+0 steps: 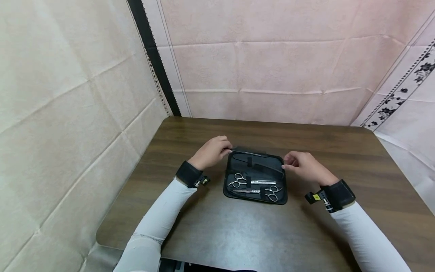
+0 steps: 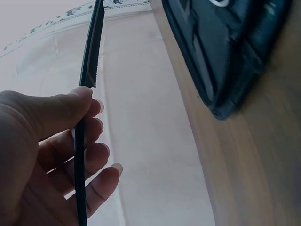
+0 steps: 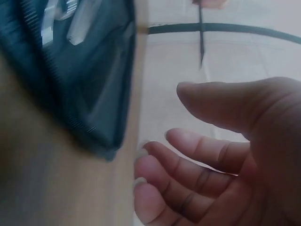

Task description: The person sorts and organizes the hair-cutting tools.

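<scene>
My left hand (image 1: pixel 214 151) pinches a slim black comb (image 2: pixel 95 42) between thumb and fingers; its fine teeth and long thin handle show in the left wrist view. In the head view the comb extends rightward over the far edge of an open black zip case (image 1: pixel 239 164). Inside the case lie two silver hair scissors, one pair (image 1: pixel 263 182) with its blades to the right and a nearer pair (image 1: pixel 246 191) with its blades to the left. Beside the case's right edge, my right hand (image 1: pixel 304 164) holds nothing, its fingers loosely bent and the thumb apart from them.
The case lies on a brown wood-grain table (image 1: pixel 251 230). Pale creased cloth (image 1: pixel 272 68) hangs behind the table, and another cloth (image 1: pixel 68 113) hangs along the left side. Black camera bands (image 1: pixel 188 174) circle both wrists.
</scene>
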`<state>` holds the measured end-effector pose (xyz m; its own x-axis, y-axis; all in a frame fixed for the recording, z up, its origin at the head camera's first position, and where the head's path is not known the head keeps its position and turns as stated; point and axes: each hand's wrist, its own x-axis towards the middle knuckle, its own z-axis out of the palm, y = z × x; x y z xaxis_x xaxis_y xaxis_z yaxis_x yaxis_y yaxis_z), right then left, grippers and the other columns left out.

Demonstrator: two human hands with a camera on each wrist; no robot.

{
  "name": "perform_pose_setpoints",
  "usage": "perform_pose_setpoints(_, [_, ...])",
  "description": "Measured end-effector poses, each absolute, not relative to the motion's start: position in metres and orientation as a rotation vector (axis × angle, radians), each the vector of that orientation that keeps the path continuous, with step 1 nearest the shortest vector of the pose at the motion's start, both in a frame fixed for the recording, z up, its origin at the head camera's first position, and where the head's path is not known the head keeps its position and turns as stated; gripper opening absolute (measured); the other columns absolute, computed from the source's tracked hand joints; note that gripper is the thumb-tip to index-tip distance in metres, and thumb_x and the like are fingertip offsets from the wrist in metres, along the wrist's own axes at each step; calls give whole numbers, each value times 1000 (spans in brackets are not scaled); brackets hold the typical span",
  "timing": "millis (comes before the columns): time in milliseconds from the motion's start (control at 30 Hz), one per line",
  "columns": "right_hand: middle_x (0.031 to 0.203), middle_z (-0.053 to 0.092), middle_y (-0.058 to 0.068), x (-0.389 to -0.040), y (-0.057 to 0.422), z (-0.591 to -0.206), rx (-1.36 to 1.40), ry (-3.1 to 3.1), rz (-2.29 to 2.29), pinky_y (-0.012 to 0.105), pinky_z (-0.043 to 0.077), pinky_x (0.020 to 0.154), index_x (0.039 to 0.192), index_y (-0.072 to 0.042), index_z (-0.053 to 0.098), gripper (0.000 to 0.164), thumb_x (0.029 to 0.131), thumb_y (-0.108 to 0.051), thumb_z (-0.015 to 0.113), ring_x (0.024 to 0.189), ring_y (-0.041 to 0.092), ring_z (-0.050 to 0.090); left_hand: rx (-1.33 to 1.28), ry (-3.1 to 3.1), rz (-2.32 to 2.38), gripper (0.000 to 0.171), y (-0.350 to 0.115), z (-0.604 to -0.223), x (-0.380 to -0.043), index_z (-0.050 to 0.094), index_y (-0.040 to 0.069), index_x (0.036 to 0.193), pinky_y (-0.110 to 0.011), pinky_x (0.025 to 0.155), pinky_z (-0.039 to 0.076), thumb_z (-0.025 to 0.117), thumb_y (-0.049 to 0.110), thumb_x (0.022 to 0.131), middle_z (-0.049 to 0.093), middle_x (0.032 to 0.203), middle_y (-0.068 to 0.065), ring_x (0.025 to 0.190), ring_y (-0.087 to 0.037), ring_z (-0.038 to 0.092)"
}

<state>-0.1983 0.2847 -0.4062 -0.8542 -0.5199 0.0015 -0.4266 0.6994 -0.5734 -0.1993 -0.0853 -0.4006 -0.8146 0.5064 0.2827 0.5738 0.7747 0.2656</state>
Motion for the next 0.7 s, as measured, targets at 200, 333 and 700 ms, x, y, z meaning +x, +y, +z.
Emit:
perform_pose_setpoints(200, [93,68,6,-207,301,-432,-754,2698,-856,33,52,72,110,-3,68,25,100,-25,71,82,18,60,-794,-2846,-509,13,-101,-409,-198,77,11,108,-28,80,55,67,17,102,64,98,1,89,-11,61])
perform_pose_setpoints(333, [85,65,4,-216,302,-449,-728,2639,-873,30,49,65,106,-6,69,27,102,-32,67,74,17,58,-753,-2909,-494,12,-114,-415,-198,77,9,107,-29,79,56,69,15,101,65,98,0,86,-12,62])
perform_pose_setpoints(700, [84,62,2,-222,301,-462,-738,2674,-881,29,46,65,97,-9,67,17,100,-25,70,75,17,55,-704,-3011,-442,11,-123,-414,-204,78,7,105,-29,78,57,70,12,99,67,98,-3,83,-14,62])
